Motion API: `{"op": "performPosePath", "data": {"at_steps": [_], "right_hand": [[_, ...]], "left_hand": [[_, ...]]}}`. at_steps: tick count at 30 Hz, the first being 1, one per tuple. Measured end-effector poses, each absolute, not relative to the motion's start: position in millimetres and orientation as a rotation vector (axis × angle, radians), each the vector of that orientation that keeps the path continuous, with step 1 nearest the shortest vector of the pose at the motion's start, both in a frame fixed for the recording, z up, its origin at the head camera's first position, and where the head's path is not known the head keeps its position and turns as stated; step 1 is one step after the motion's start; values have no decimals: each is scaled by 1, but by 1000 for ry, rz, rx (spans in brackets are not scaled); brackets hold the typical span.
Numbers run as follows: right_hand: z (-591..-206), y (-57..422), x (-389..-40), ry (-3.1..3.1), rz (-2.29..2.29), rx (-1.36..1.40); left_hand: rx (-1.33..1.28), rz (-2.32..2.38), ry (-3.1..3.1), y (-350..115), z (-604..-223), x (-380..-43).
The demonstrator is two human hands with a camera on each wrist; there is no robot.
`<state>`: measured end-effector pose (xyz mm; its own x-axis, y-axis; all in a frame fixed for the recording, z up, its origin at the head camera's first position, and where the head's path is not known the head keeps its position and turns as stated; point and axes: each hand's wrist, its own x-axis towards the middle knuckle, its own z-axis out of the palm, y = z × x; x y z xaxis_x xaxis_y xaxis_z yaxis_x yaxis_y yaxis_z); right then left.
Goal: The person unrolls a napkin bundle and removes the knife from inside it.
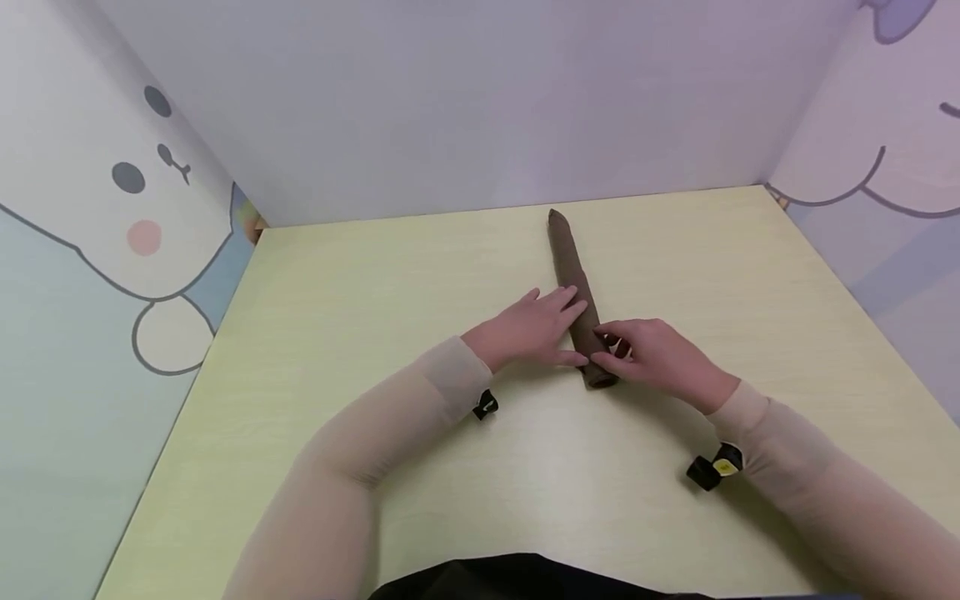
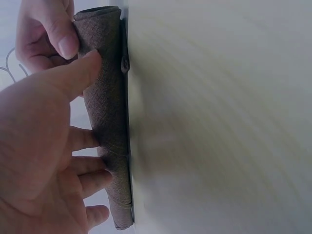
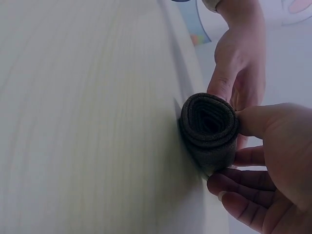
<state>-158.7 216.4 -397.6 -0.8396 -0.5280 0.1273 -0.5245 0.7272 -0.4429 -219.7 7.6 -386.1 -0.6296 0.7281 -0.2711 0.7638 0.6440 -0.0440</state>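
A long, narrow roll of dark brown cloth (image 1: 567,254) lies on the table, pointing away from the body. My left hand (image 1: 527,328) rests on its near half from the left, fingers spread and fairly straight; the left wrist view shows the thumb and fingertips touching the rolled cloth (image 2: 105,105). On the opposite side, my right hand (image 1: 662,354) pinches the near end between thumb and bent fingers. From the right wrist, the end of the rolled cloth (image 3: 222,155) shows spiral layers around a small hollow. A thin flap of cloth lies flat along the roll's left side.
The pale wood-grain table (image 1: 337,292) meets a plain light wall (image 1: 480,108) at the back. Panels with cartoon animals stand at both sides. Small black devices (image 1: 705,472) hang at the wrists, and dark clothing (image 1: 517,579) shows at the front edge.
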Motion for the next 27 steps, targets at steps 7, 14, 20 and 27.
{"op": "performPosePath", "data": {"at_steps": [7,14,20,27], "right_hand": [[-400,198,-157,2901,-767,-923],[-398,181,-156,2898,-770,-956],[-398,168,-158,2870,-776,-954],[-400,153,-159,2865,-784,-966]], "left_hand": [[1229,-201,2660,-12,-390,-213],[1202,-190,2664,-29,-390,-208],[1186,-185,2667,-43,-389,-207],[1177,-131,2654,-58,-389,-202]]}}
